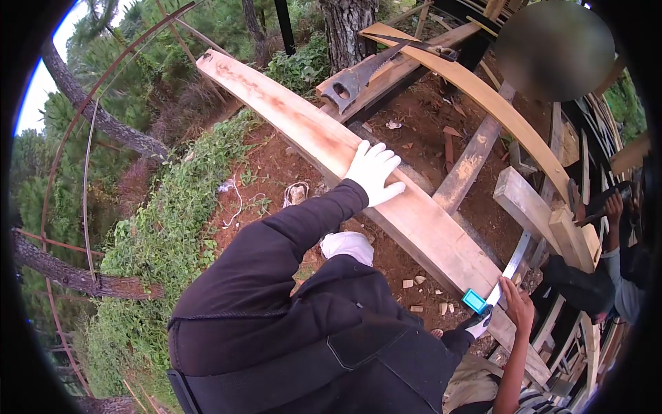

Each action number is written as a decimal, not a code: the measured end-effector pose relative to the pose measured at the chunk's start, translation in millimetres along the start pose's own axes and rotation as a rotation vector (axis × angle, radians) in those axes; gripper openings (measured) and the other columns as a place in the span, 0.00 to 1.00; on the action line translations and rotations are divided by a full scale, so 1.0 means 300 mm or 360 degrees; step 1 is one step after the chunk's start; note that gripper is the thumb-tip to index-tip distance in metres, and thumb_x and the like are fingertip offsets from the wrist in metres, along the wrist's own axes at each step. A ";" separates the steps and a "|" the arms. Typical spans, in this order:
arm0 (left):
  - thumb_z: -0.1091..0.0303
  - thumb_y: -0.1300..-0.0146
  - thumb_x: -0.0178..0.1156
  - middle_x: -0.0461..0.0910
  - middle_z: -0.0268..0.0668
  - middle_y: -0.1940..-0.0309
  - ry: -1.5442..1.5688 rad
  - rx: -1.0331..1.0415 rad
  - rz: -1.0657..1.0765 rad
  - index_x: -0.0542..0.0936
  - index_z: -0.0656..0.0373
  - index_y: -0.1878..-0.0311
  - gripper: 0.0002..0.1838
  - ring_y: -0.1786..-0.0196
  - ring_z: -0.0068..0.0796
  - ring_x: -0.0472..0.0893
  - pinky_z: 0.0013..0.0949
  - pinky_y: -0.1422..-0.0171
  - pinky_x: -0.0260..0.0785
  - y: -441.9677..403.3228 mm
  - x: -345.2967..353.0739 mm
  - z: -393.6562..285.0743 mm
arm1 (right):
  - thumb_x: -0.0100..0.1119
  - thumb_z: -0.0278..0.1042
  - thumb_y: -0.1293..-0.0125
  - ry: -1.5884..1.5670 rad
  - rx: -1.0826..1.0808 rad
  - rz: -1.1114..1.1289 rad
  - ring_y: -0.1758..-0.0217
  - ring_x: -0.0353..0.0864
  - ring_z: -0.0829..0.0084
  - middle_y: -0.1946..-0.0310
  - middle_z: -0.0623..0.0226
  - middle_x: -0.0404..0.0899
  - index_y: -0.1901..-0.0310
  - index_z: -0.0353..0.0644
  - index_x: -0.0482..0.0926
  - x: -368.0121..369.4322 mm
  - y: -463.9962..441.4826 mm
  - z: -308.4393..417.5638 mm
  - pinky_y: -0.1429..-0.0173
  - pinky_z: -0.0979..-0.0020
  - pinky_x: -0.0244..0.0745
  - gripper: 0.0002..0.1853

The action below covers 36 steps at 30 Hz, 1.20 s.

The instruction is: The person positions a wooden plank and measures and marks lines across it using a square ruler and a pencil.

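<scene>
A long plank crosses the view diagonally, reddish-stained at its upper-left part. My left hand, in a white glove, lies open on the plank near its middle, with the thumb apart from the fingers. Farther down the plank is a metal square with a teal handle, set across the wood. My right hand, gloved and partly hidden by my sleeve, is closed at the square's handle end. Another person's bare hand touches the square's blade right beside it.
A handsaw rests on a beam behind the plank, near a curved board. Timber blocks stand at the right, where a second person's dark-clothed limbs show. A trunk rises behind; wood offcuts lie on the soil.
</scene>
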<state>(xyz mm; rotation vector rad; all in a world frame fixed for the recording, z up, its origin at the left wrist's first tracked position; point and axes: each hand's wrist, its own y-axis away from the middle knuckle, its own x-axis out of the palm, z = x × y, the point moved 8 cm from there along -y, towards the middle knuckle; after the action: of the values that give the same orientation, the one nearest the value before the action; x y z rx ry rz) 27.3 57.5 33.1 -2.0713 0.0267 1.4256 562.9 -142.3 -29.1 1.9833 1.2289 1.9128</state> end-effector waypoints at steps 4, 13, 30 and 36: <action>0.40 0.36 0.61 0.77 0.48 0.35 0.0017 0.0003 -0.0021 0.79 0.60 0.37 0.35 0.27 0.55 0.68 0.64 0.21 0.48 -0.001 0.007 0.005 | 0.40 0.33 0.23 -0.0006 0.0050 0.0020 0.17 0.52 0.86 0.16 0.81 0.50 0.17 0.45 0.52 0.075 0.009 -0.096 0.25 0.87 0.61 0.33; 0.39 0.36 0.61 0.77 0.48 0.35 0.0015 0.0005 -0.0041 0.79 0.60 0.36 0.36 0.26 0.56 0.68 0.65 0.20 0.48 0.001 0.023 0.012 | 0.46 0.38 0.22 0.0220 -0.0341 -0.0041 0.31 0.66 0.81 0.30 0.76 0.64 0.26 0.41 0.64 0.055 0.033 0.021 0.32 0.78 0.69 0.26; 0.51 0.39 0.68 0.79 0.48 0.37 -0.0091 0.0155 -0.0077 0.78 0.59 0.37 0.31 0.28 0.54 0.70 0.64 0.20 0.49 -0.004 0.079 -0.022 | 0.58 0.41 0.22 0.1418 -0.2532 -0.0922 0.47 0.79 0.75 0.47 0.65 0.85 0.37 0.34 0.80 -0.424 -0.106 -0.169 0.38 0.69 0.73 0.21; 0.49 0.33 0.63 0.76 0.46 0.32 -0.0189 0.0056 0.0085 0.76 0.58 0.33 0.32 0.24 0.49 0.67 0.60 0.16 0.45 -0.002 0.092 -0.020 | 0.60 0.38 0.23 0.1354 -0.2526 -0.0793 0.40 0.80 0.72 0.42 0.60 0.84 0.35 0.35 0.79 -0.359 -0.125 -0.195 0.33 0.69 0.71 0.21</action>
<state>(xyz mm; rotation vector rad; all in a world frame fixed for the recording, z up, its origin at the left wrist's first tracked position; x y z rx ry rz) 44.2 63.8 11.3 -1.9676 0.0587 1.5674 508.4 -208.8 -124.2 0.0699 -0.0661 2.1564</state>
